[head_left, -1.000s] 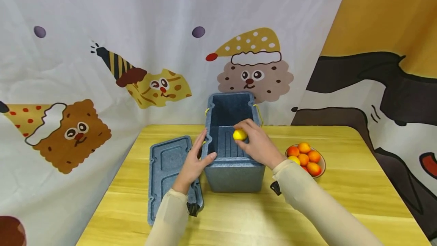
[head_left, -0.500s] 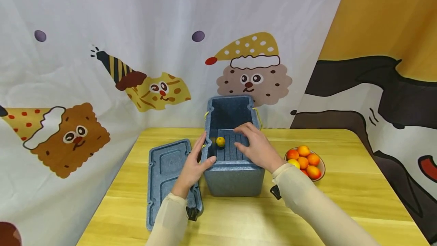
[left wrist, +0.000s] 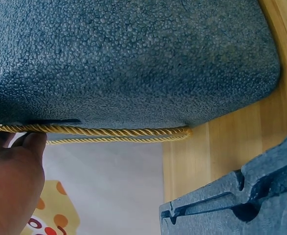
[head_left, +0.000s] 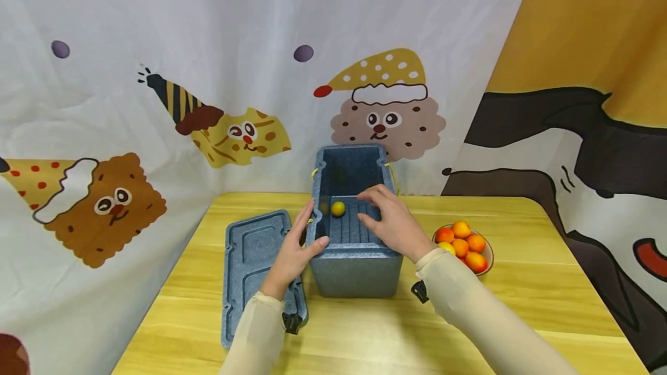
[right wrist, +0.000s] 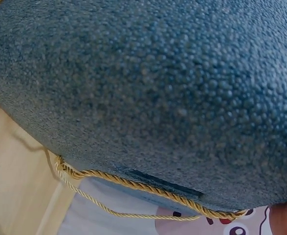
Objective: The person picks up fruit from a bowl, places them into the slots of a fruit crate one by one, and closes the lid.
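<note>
Yellow fruit (head_left: 338,209), one: inside the grey-blue box (head_left: 356,276), at 10 o'clock on its ribbed floor. Hands, two. Right hand (head_left: 392,221): above the box's 3 o'clock edge, fingers parted, holding nothing; fruit lies apart at its 9 o'clock. Left hand (head_left: 293,252): extended along the 9 o'clock wall, ungripped, perhaps touching the yellow cord (left wrist: 119,132); contact partly hidden. Lid (head_left: 263,246): on worktop (head_left: 365,334), box's 8 o'clock. Bowl (head_left: 490,254) of assorted fruit (head_left: 476,262): 3 o'clock.

right hand (head_left: 388,219) over box (head_left: 356,275), yellow fruit (head_left: 337,209) inside
</note>
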{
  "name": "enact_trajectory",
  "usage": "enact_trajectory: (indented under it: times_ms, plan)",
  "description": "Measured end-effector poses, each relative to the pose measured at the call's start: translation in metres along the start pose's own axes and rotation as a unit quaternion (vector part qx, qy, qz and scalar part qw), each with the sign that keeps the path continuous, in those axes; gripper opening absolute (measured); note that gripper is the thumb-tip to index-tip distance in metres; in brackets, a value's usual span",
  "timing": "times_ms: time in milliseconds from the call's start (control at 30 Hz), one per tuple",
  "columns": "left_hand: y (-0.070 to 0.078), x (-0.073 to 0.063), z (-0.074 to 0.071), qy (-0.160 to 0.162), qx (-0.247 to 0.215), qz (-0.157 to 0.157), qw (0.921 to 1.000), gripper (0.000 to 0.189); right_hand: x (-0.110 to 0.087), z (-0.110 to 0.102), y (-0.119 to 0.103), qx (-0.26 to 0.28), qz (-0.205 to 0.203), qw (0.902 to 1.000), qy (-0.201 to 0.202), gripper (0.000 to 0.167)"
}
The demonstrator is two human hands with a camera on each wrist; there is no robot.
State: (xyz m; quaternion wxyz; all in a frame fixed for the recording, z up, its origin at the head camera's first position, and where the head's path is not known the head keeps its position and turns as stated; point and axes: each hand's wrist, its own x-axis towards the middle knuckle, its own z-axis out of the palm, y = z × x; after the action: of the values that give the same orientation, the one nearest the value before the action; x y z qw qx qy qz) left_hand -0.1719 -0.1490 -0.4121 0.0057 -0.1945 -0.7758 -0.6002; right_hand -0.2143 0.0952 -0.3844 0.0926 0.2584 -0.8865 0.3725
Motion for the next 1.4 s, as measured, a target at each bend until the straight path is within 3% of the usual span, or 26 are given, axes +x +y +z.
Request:
enact_trajectory:
  times_ms: [233,533,867,967,1200,1400]
  plan:
    - [0.000,-0.001,-0.003,-0.007,0.017,0.022,0.9996,0.082,-0.008,-0.005,0.007,0.027,-0.007,0.9993,0.025,0.033]
    - [0.003,-0.005,-0.002,0.004,0.021,0.009,0.9997,0.082,-0.021,-0.015,0.006,0.059,-0.007,0.9969,0.052,0.032]
    - [-0.001,-0.006,0.001,0.020,0.008,0.039,0.9990,0.080,-0.043,-0.043,0.013,0.103,-0.010,0.9816,0.161,0.035]
    - [-0.002,-0.006,0.001,0.022,0.001,0.039,0.9990,0.079,-0.055,-0.055,0.024,0.089,0.015,0.9811,0.171,0.034]
    - [-0.004,-0.004,0.001,0.021,-0.006,0.038,0.9990,0.080,-0.090,-0.078,0.066,0.037,0.128,0.9780,0.160,0.036]
    - [-0.002,-0.007,0.001,0.025,-0.009,0.033,0.9991,0.080,-0.113,-0.080,0.095,0.019,0.163,0.9762,0.142,0.037]
